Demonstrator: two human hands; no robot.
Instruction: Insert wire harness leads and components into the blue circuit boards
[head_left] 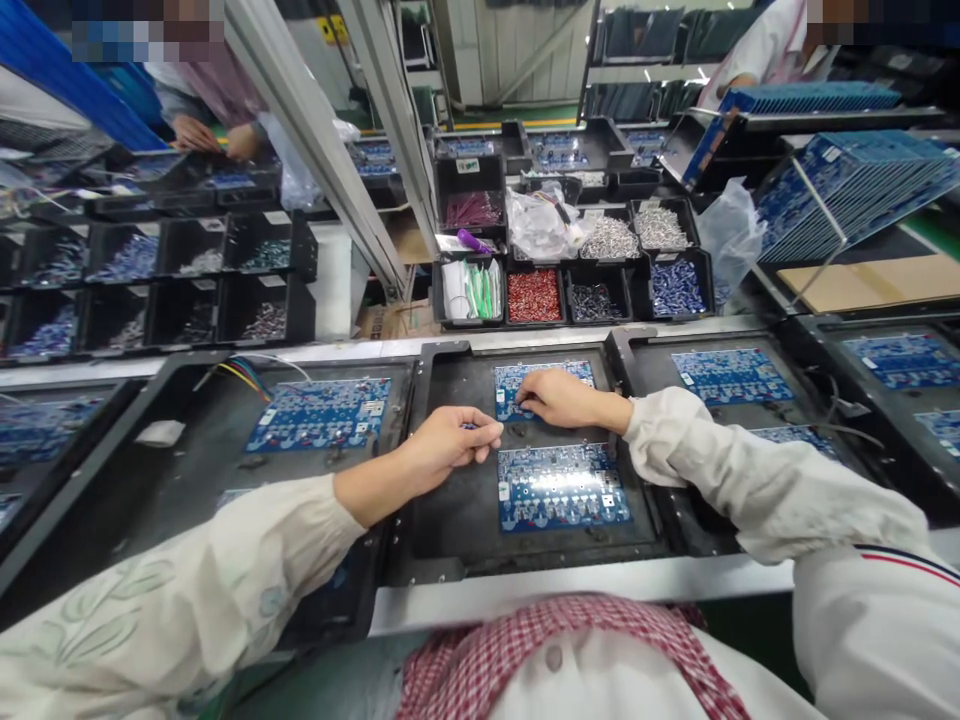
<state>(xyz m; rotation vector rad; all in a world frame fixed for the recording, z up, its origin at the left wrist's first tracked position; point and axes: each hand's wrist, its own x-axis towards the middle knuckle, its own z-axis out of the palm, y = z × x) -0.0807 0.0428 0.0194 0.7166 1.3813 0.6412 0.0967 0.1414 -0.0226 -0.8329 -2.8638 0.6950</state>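
Note:
My left hand point(450, 445) is curled into a loose fist over the black carrier tray point(465, 510), its fingertips pinched on small blue parts I can barely make out. My right hand point(559, 397) rests fingers-down on the far blue circuit board point(510, 383), pinching something too small to name against it. A second blue circuit board point(562, 487) lies nearer me in the same tray, just right of my left hand. Both forearms wear pale sleeves.
More trays with blue boards sit left point(319, 413) and right point(731, 375). Black bins behind hold red parts point(534, 295), blue parts point(675, 287), silver parts point(609, 238) and plastic bags point(540, 222). Stacked blue boards point(847, 190) stand at the right. Other people work at the far left and right.

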